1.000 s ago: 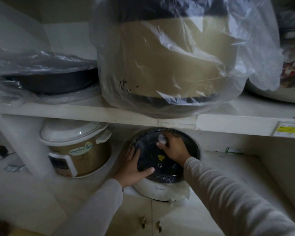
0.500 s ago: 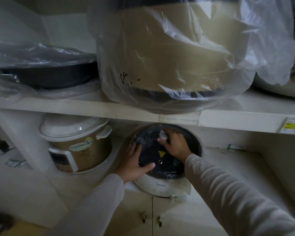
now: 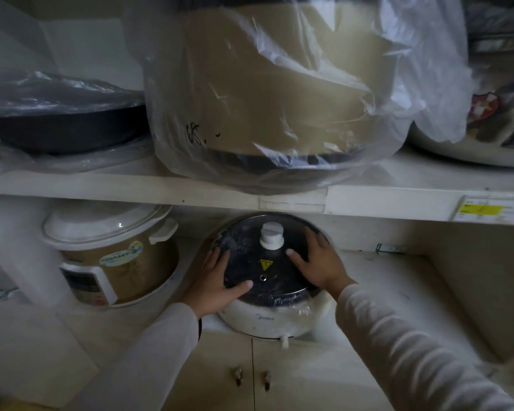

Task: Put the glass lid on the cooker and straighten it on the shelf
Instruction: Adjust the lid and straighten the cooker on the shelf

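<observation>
We find the lid (image 3: 264,262) seated on the cooker (image 3: 267,317) at lower centre of the frame, on the lower shelf (image 3: 398,292); placement appears done, straightening remains. The left hand (image 3: 217,280) lies open, fingers spread, on the lid's left rim. The right hand (image 3: 318,262) lies open and flat on its right side. Half a second ago the right hand gripped the knob (image 3: 271,235); the knob now stands uncovered.

dark glass lid (image 3: 267,262) with white knob (image 3: 271,236), yellow triangle sticker (image 3: 265,264); white cooker (image 3: 267,320)
</observation>
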Demonstrator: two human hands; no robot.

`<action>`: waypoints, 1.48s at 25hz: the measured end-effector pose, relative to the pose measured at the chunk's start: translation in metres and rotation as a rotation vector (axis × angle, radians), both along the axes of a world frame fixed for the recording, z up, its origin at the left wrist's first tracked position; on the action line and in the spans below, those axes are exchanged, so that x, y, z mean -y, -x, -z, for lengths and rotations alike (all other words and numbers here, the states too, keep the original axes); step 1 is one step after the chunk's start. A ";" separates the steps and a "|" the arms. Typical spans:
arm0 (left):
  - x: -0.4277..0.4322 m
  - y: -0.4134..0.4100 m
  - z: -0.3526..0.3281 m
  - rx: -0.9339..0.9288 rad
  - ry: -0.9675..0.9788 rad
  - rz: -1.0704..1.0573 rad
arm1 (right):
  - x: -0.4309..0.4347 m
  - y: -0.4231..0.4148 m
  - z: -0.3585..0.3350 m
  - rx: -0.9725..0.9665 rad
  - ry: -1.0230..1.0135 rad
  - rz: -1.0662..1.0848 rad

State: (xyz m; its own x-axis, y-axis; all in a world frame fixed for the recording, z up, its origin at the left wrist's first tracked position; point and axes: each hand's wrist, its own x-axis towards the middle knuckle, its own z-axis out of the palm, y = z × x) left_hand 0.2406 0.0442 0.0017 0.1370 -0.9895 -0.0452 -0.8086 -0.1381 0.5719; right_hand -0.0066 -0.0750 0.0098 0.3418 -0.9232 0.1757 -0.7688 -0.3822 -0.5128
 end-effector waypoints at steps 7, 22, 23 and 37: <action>0.004 0.000 0.006 0.003 0.013 -0.045 | -0.008 0.039 0.029 0.007 -0.108 0.030; -0.036 0.037 -0.002 0.091 0.278 -0.097 | -0.059 0.034 0.009 -0.103 0.080 0.207; -0.039 0.038 0.001 0.098 0.296 -0.083 | -0.065 0.035 0.008 -0.121 0.125 0.212; -0.063 0.062 -0.009 0.182 0.152 -0.049 | -0.088 0.057 0.008 -0.225 -0.121 -0.012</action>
State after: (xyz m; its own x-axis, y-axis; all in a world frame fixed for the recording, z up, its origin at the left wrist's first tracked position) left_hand 0.1790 0.1072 0.0108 0.1775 -0.9750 0.1336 -0.8948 -0.1034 0.4344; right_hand -0.0635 0.0135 0.0019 0.3712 -0.9284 -0.0174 -0.8644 -0.3386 -0.3718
